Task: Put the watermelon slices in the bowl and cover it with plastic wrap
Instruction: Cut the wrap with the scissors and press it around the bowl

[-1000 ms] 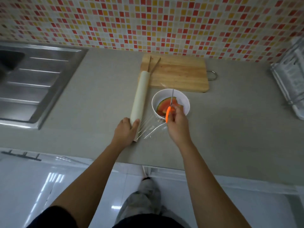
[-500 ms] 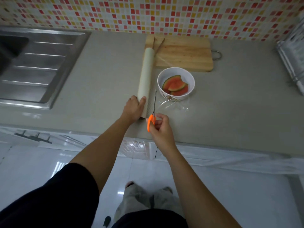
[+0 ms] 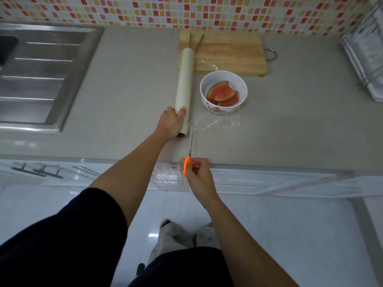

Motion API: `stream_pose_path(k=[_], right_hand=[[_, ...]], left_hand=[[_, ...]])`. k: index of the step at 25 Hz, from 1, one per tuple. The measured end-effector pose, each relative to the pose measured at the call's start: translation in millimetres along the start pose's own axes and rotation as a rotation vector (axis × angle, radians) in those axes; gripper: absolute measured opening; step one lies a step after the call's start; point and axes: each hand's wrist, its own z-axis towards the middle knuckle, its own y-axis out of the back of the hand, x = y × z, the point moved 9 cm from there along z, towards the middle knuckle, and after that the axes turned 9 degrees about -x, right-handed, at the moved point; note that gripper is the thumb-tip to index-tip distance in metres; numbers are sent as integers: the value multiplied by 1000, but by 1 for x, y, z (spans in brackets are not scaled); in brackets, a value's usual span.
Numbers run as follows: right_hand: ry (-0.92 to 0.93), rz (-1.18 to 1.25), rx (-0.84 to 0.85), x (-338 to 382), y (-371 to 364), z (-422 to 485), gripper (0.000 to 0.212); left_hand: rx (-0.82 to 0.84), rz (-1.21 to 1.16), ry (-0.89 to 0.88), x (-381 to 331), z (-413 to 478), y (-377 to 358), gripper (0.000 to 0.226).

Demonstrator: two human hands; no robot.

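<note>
A white bowl [image 3: 223,79] stands on the grey counter and holds several watermelon slices [image 3: 222,93]. To its left lies a long pale roll of plastic wrap [image 3: 184,79], and my left hand [image 3: 172,123] grips its near end. Clear film [image 3: 211,123] is pulled out from the roll and lies on the counter by the bowl. My right hand [image 3: 198,175] holds orange-handled scissors [image 3: 189,156] at the counter's front edge. Their blades point at the near edge of the film beside the roll.
A wooden cutting board [image 3: 230,52] lies behind the bowl with a knife [image 3: 199,43] on it. A steel sink and drainboard [image 3: 41,75] fill the left. A wire rack [image 3: 364,52] stands at the right edge. The tiled wall runs along the back.
My right hand has drawn the scissors back from over the bowl to the counter's front edge. The view has pulled back. My left hand stays on the roll.
</note>
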Motion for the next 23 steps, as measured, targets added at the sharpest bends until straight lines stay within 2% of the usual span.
stream_pose_path(k=[4, 9, 14, 20, 23], right_hand=[[-31, -20, -5, -7, -5, -8, 24], [-88, -16, 9, -1, -15, 0, 39], [-104, -18, 47, 6, -21, 16, 30], [-71, -16, 74, 14, -20, 36, 37], [-59, -12, 93, 14, -21, 40, 28]], left_hand=[[31, -3, 10, 2, 2, -1, 57], [45, -16, 13, 2, 1, -1, 56], [39, -12, 13, 3, 2, -1, 54], [5, -10, 6, 0, 3, -1, 52], [6, -11, 8, -2, 2, -1, 51]])
